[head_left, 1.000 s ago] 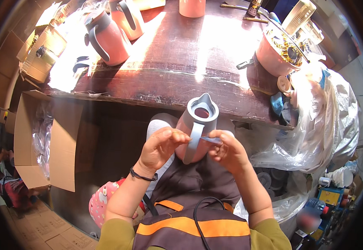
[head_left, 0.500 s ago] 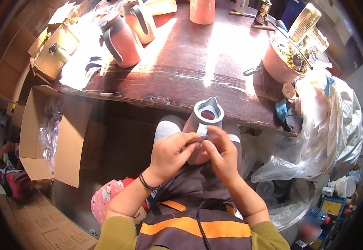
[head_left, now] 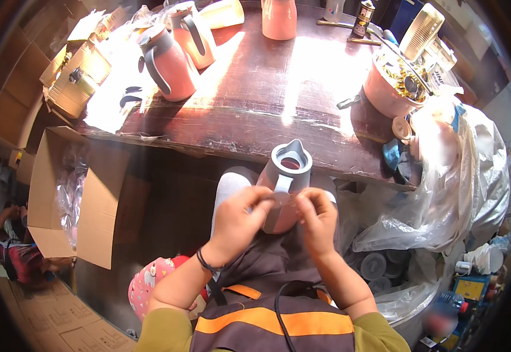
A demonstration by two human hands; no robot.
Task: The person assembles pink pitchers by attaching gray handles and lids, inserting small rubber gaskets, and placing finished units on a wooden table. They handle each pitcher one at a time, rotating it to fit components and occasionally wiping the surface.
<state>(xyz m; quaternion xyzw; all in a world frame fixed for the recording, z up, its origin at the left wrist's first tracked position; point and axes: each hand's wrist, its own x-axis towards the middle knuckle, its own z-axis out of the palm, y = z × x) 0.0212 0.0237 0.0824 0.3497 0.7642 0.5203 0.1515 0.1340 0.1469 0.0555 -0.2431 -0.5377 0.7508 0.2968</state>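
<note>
A pink jug point(head_left: 271, 179) with a grey rim and spout stands upright between my knees, its mouth open and its light grey handle turned toward me. My left hand point(head_left: 240, 214) is just left of the handle, thumb and fingers pinched together. A small, thin, pale piece seems to show at its fingertips, too blurred to name. To the right of the handle, my right hand point(head_left: 317, 220) is closed with thumb against fingers; what it holds, if anything, is hidden. The two hands are apart, in front of the jug's body.
The dark wooden table point(head_left: 238, 111) lies ahead, bearing more pink jugs point(head_left: 173, 73), a pink tub point(head_left: 384, 88) of golden scraps and a small fan point(head_left: 422, 29). An open carton point(head_left: 100, 205) stands left. Clear plastic bags point(head_left: 431, 205) hang right; another person point(head_left: 23, 252) is far left.
My hands, together in front of the jug's handle before, have drawn apart to either side. The right hand has moved slightly down and right. The jug stays between my knees.
</note>
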